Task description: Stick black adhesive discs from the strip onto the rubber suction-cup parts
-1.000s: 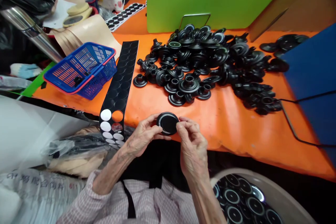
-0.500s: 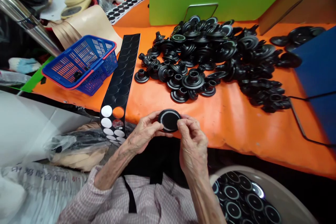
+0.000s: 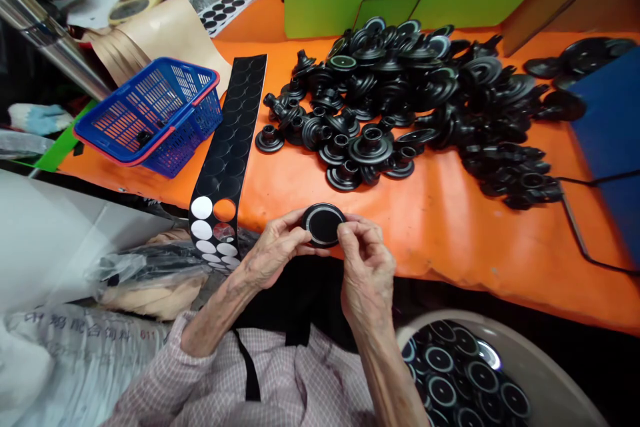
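Head view tipped lower since earlier frame. Black disc (image 3: 323, 225) held just over edge of orange tabletop (image 3: 450, 260): left hand (image 3: 277, 247) fingers curled behind rim, right hand (image 3: 365, 260) fingertips pinching front face. Punched sticker strip (image 3: 225, 167) just left; black rubber fittings (image 3: 400, 100) heaped beyond; blue basket (image 3: 150, 113) farther left; disc-filled tub (image 3: 540, 373) below right.

Black with a pale silver ring is being shown by the round disc (image 3: 323, 225); orange is being shown by the table cover (image 3: 440, 247), a red rim by the blue basket (image 3: 185, 153) at its left edge, pink-and-white checks by the shirt (image 3: 295, 380).
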`<state>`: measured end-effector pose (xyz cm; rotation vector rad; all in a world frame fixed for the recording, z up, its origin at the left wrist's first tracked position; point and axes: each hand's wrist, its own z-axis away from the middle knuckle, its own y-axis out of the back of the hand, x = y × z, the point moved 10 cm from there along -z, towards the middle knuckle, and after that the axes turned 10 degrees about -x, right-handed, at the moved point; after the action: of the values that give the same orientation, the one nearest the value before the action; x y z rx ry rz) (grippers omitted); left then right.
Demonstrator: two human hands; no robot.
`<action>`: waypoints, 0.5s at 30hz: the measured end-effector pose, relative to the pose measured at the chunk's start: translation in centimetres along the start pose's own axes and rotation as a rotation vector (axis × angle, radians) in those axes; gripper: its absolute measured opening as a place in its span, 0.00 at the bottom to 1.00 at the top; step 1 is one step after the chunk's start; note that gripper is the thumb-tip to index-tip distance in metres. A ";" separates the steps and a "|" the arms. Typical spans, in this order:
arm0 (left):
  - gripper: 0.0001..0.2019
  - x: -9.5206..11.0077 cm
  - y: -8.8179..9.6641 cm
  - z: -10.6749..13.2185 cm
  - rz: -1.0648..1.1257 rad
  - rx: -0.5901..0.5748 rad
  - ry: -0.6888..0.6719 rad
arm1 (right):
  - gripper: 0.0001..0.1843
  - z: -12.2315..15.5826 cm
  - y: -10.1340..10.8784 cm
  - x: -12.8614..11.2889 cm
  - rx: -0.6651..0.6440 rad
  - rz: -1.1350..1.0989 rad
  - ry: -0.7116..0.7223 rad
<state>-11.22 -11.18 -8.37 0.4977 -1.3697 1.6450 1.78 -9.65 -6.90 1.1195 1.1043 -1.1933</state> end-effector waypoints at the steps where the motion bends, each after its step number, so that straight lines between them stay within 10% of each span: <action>1: 0.17 0.0 0.0 0.0 -0.002 -0.002 0.000 | 0.13 0.0 0.0 -0.1 0.003 0.010 0.002; 15: 0.14 0.0 0.1 -0.1 0.020 -0.005 -0.039 | 0.11 0.1 -0.3 -1.0 0.044 0.166 0.110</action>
<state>-11.28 -11.11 -8.50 0.5166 -1.4109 1.6557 1.48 -9.66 -5.94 1.2973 1.0501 -1.0404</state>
